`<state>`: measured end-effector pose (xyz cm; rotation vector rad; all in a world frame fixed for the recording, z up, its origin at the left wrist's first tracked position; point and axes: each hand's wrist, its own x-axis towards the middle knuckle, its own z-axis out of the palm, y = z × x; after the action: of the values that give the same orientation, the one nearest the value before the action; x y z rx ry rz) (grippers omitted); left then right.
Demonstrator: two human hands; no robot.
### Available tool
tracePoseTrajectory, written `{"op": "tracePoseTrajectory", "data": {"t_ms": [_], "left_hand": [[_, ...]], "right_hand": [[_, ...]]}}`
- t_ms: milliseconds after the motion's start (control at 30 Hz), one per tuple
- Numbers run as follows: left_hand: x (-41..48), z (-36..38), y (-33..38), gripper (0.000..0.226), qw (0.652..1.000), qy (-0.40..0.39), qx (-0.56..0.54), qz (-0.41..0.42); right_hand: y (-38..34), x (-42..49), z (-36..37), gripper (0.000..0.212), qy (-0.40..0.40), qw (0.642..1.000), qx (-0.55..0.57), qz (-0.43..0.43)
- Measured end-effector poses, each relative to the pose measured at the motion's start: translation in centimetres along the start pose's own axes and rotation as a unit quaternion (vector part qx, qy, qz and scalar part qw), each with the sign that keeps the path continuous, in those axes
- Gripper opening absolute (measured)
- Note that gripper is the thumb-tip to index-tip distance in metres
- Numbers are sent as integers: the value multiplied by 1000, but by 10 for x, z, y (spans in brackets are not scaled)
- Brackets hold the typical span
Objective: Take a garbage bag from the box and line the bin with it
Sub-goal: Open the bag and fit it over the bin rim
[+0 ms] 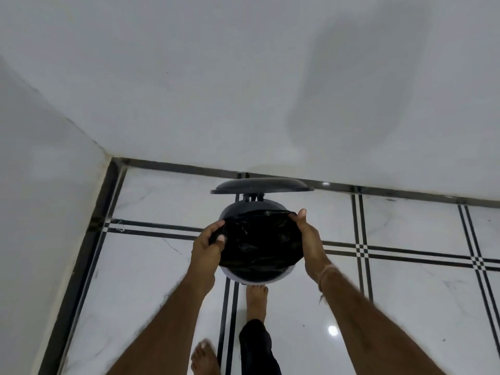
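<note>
Near the corner of a white-walled room, on a glossy marble-look floor (pixel 151 272) crossed by black double lines, stands a small round bin (pixel 255 277) with its lid (pixel 262 185) tipped up behind it toward the wall. From the head camera, the black garbage bag (pixel 259 239) sits in the bin's mouth, its crumpled plastic spread over most of the opening, while a pale strip of rim shows bare at the near edge and a dark strip at the far edge.

At the bag's left edge, the left hand (pixel 207 246) has thumb and curled fingers pinching a fold of the plastic. On the right edge, the right hand (pixel 308 234) has its fingers pressed together along the bag's side with the thumb raised at the far corner, gripping the film there (a thin thread band circles that wrist).

One bare foot (pixel 256 299) is planted just at the bin's near base, with a dark trouser leg (pixel 255 345) above it; another bare foot (pixel 204 355) rests lower left.
</note>
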<state>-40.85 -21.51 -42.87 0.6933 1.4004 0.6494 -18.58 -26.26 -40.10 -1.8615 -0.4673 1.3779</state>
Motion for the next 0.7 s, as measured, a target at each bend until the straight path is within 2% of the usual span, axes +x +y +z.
{"op": "tracePoseTrajectory", "data": {"t_ms": [100,200,267,400,500,600,700], "left_hand": [[27,6,-18,24,995,32,-83,-39],[46,6,-24,20,977,95,-165,-99],[61,3,-27,20,967,100,-198,-123],[88,-7,-27,25,968,63,-216,-114],[102,-19,-31,29,966,62,-226,-107],[109,-26,-35,27,957,61,-254,-127],[114,-28,-34,20,940,52,-301,-150]], "right_hand": [[25,29,-3,71,35,999,10,16],[43,47,-6,68,71,997,29,28],[48,55,-7,66,89,994,53,33],[55,69,-9,77,71,990,111,46],[54,83,-11,85,28,974,210,75],[51,91,-9,66,-23,953,290,85],[57,97,-10,37,-46,971,232,35]]}}
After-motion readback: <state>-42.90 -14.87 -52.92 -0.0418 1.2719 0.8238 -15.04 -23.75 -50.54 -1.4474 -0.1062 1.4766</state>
